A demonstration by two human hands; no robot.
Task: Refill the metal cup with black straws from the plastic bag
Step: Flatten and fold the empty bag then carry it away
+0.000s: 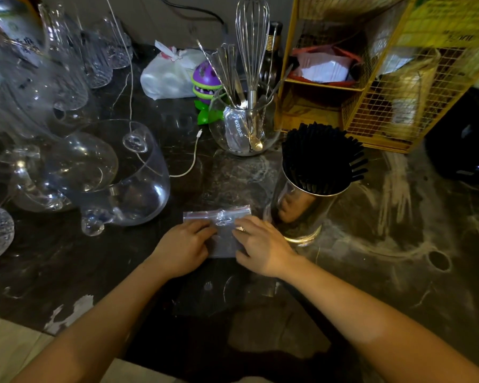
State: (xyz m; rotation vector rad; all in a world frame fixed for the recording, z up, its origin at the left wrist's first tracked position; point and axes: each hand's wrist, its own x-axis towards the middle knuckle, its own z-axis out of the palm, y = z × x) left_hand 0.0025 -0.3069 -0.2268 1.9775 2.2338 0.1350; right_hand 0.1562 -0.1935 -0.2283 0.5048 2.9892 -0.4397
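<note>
A shiny metal cup (302, 208) stands on the dark counter, right of centre, packed with black straws (322, 156) that fan out above its rim. Just left of it a small clear plastic zip bag (224, 217) with a red seal strip lies flat on the counter and looks empty. My left hand (184, 248) presses on the bag's left part, fingers on the plastic. My right hand (260, 246) pinches the bag's right part near the seal, next to the cup's base.
Several clear glass bowls and pitchers (116, 175) crowd the left side. Behind stand a glass jar (242, 125) with a whisk and spoons, a purple toy (205, 81), a white bag (169, 73), a white cable (191, 161) and a yellow wire rack (371, 78). The counter's front edge runs lower left.
</note>
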